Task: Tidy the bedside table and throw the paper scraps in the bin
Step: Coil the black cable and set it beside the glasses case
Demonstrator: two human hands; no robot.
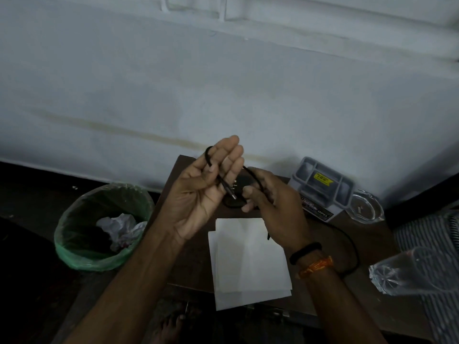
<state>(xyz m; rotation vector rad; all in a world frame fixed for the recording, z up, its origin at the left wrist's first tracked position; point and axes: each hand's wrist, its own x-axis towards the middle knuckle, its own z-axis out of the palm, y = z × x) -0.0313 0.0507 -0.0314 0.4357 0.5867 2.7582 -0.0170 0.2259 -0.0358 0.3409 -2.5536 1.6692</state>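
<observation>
Both hands work above the table (193, 259): left hand (198, 194) palm-up, fingers straight, thin black cable (250, 171) looped round them; right hand (270, 204) pinches it. Crumpled paper (119, 229) lies in the green-lined bin (74, 244).

We see the left hand (206, 187) palm-up, black cable (253, 173) looped over its fingers. The right hand (270, 207) grips the cable above the bedside table (193, 256).
</observation>
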